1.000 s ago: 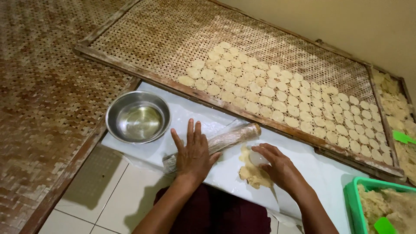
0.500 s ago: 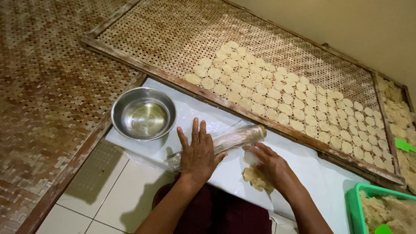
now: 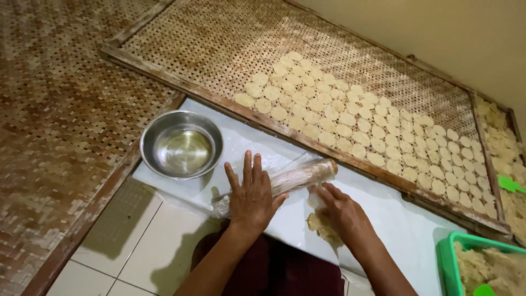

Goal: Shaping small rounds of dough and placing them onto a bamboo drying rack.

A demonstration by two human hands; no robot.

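Rolling pin [image 3: 285, 180], plastic-wrapped, lies diagonally on the white sheet [image 3: 383, 214], near the tray edge. The left hand [image 3: 251, 193] is laid flat on it, fingers spread; the right hand [image 3: 339, 211] pinches dough [image 3: 320, 226] just beside it.

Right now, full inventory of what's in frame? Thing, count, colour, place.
rolling pin: one, plastic-wrapped, pale brown end, lying on the white sheet under the left hand
dough lump: one, beige, on the sheet under the right hand
white sheet: one, spread on the floor in front of the person
metal bowl: one, silver, holds clear liquid, left end of the sheet
woven drying tray: one fully seen, brown, wood-framed, beyond the sheet
flat dough discs: many, cream, in rows on the tray
second tray: part seen, far right, holds pale pieces
green tub: one, bottom right, holds beige dough
woven mat: brown, left
floor tiles: white, bottom left
left hand: flat on the pin
right hand: on the dough
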